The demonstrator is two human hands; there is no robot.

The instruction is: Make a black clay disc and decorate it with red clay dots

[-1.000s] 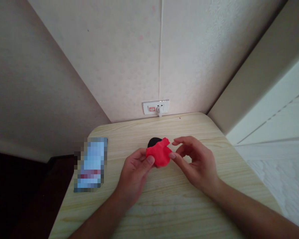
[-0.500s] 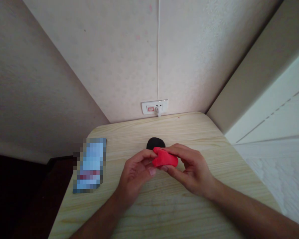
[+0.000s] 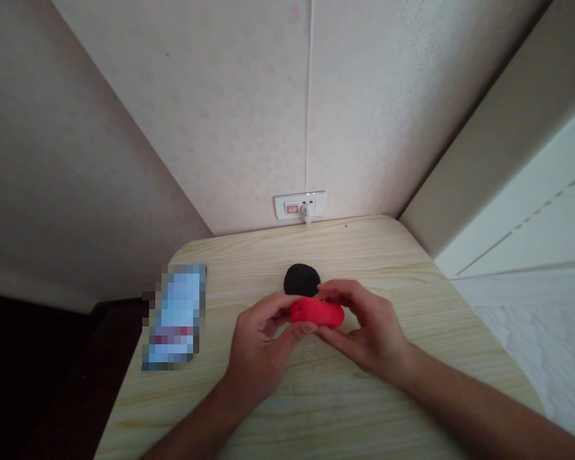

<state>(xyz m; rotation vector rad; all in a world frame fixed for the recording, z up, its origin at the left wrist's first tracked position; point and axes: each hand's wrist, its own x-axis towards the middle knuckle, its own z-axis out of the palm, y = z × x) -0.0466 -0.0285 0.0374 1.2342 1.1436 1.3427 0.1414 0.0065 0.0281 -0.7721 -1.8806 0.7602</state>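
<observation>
A soft red lump of what looks like modelling clay (image 3: 317, 312) is held between both hands, above the table. My left hand (image 3: 263, 342) pinches its left end, thumb below and fingers above. On the other side, my right hand (image 3: 368, 326) grips the right part, with its thumb underneath and fingertips on top. Just behind the lump lies a flat, round black piece (image 3: 301, 280) on the wooden table (image 3: 316, 402); its front edge is partly covered by the red lump and my right fingers.
A blurred-out flat object with a bright surface (image 3: 179, 313), perhaps a phone, lies at the table's left. A wall socket (image 3: 299, 206) with a white plug and cable sits behind the table's back edge. A pale quilted surface (image 3: 522, 351) is at the right.
The red lump's forked left end has been pressed together, so it looks smoother and longer. My left hand has closed onto it. More of the black piece shows.
</observation>
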